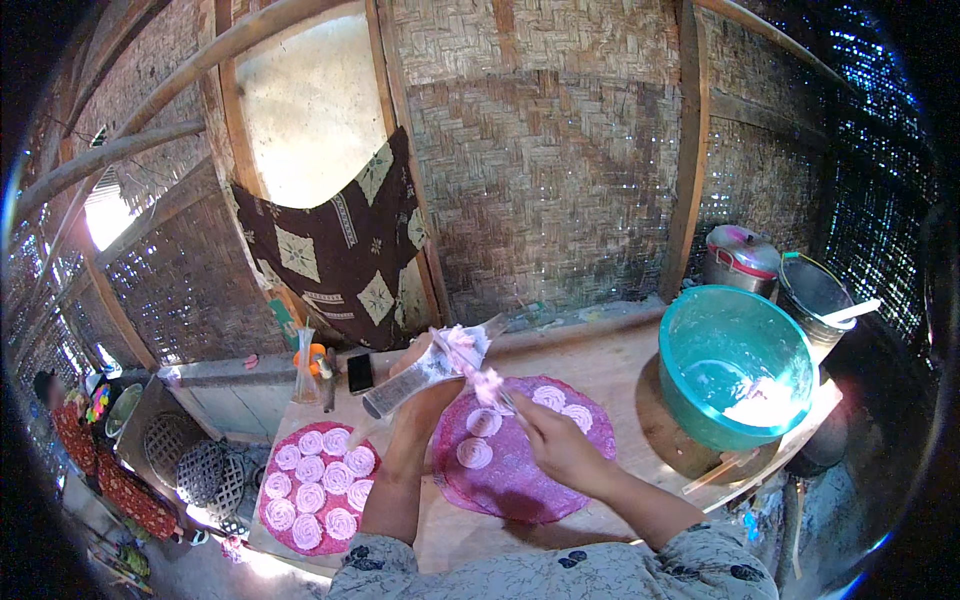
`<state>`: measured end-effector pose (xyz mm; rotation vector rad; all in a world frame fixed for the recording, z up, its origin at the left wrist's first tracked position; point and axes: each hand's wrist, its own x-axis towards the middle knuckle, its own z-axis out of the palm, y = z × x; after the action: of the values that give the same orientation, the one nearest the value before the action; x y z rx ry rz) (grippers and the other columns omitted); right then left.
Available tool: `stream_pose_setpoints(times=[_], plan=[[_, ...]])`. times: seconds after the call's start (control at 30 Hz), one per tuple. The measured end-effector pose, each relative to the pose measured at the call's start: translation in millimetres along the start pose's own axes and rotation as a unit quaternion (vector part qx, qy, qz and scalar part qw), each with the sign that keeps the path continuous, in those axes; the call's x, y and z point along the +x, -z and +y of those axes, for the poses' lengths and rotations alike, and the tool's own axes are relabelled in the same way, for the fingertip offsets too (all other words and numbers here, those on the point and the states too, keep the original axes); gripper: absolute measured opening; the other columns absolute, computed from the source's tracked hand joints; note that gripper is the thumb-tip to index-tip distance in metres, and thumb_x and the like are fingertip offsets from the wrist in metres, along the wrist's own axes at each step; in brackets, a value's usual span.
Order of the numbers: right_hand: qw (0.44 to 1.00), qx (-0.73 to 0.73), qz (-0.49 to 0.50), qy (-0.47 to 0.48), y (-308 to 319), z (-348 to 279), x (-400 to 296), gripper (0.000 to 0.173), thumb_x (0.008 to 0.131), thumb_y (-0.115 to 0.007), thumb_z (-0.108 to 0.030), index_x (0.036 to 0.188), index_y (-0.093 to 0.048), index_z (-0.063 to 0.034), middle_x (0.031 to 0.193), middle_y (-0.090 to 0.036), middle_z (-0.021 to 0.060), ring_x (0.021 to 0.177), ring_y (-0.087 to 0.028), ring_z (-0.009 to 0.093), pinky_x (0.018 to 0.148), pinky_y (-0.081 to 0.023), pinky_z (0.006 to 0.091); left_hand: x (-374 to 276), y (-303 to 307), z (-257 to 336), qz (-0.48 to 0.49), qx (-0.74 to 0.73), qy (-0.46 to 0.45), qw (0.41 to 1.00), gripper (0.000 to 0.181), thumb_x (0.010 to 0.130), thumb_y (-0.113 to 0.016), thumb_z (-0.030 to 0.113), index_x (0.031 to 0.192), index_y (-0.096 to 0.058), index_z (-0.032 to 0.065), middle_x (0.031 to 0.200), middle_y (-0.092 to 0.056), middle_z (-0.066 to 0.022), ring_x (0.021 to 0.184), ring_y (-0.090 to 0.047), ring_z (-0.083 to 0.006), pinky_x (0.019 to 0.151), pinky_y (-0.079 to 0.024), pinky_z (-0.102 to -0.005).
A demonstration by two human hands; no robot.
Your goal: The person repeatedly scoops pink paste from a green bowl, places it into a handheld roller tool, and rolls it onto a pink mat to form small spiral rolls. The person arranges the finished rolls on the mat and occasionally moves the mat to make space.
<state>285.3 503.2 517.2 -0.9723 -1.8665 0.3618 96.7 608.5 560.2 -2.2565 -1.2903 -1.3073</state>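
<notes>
My left hand [415, 358] holds a clear plastic piping bag [442, 363] with pale pink batter in and on its mouth. My right hand [559, 442] grips a thin utensil, its far end smeared with batter [486, 385], at the bag's opening. Below my hands lies a round pink sheet [517, 480] on the wooden table, bearing several piped pink swirls [474, 453]. To the left, another round pink sheet [300, 439] carries many more swirls [310, 469], partly behind my left forearm.
A large teal basin [739, 360] holding pale batter stands at the table's right, near a lidded pot [742, 255] and a bucket [816, 289]. At the back left are a phone [360, 373] and a clear bottle [306, 371]. A person in red patterned clothing [124, 484] is at the far left.
</notes>
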Motion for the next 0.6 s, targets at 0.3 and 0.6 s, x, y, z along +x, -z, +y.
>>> stream_pose_setpoints(times=[0.3,0.6], plan=[[0.998,-0.02,-0.004,-0.053,26.0,18.2,12.8,0.037,0.092,-0.045,-0.006,0.128,-0.047,0.0001,0.071,-0.058,0.0144,0.062,-0.058,0.019,0.058,-0.047,0.0333,-2.3,2.4,31.1,0.081,0.069,0.007,0.994,0.013,0.076,-0.065,0.025,0.077,-0.066,0.0118,0.072,-0.063,-0.0105,0.069,-0.063,-0.0302,0.061,-0.051,-0.0392],[0.972,0.122,-0.076,-0.183,63.7,5.7,-32.3,0.032,0.094,-0.046,-0.014,0.124,-0.052,-0.0024,0.079,-0.062,0.015,0.063,-0.059,0.023,0.058,-0.047,0.0356,11.3,-56.7,3.1,-0.009,0.07,-0.017,0.997,0.014,0.077,-0.064,0.024,0.073,-0.066,0.0113,0.072,-0.064,-0.013,0.069,-0.063,-0.0316,0.061,-0.051,-0.0396]])
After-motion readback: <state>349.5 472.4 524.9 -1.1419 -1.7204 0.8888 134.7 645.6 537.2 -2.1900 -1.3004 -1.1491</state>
